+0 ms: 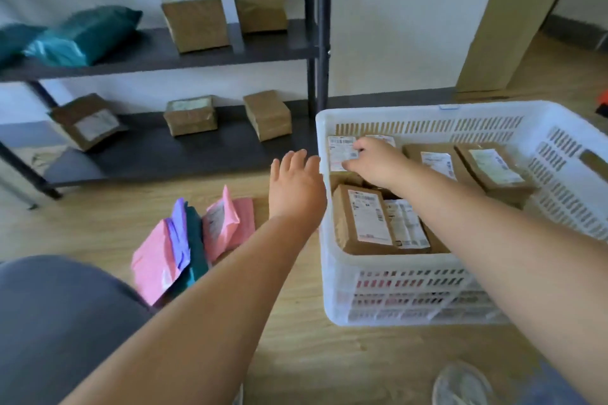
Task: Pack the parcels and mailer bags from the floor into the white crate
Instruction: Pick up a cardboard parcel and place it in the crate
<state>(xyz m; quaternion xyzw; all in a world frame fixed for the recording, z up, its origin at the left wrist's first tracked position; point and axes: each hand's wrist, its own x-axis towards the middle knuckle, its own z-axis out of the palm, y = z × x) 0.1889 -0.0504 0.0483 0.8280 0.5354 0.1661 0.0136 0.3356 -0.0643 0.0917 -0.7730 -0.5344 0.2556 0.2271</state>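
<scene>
Several mailer bags [190,240] lie on the floor, just left of the white crate [394,286]. Right hand [375,161] has its fingers curled on a labelled parcel [340,154] in the crate's far-left corner. Left hand [296,184] hovers outside the wall, fingers straight, holding nothing. Suggest seating that parcel flat, tight to the corner. Soft bags can fill the gaps afterwards.

Bare floor [289,339] open before mailer bags [194,240], white crate [342,273] wall right, shelf [164,154] behind
</scene>
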